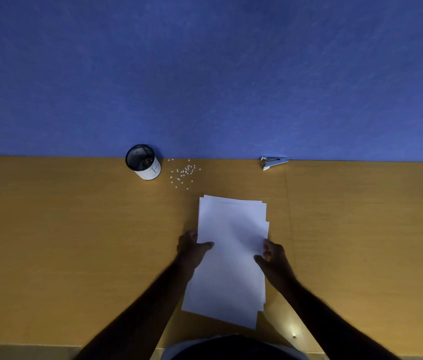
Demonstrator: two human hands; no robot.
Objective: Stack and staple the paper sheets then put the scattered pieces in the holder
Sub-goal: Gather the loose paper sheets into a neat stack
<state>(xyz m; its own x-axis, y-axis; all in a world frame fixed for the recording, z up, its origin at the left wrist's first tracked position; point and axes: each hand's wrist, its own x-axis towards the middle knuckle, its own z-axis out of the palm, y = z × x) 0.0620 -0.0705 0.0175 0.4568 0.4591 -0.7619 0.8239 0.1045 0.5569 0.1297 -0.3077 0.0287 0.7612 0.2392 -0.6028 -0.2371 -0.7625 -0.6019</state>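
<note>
Near the middle of the wooden surface, the paper sheets lay loosely stacked, edges uneven. The left hand pinched their left edge; the right hand gripped the right, fingertips hidden underneath. Scattered pieces lay beside the holder, whose contents were too dark to identify.

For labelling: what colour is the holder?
Black mesh holder with a white wrap, head view.

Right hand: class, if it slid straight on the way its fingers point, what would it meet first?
The right hand points left across the paper, which it already touches; beyond that, probably the left hand.
</note>
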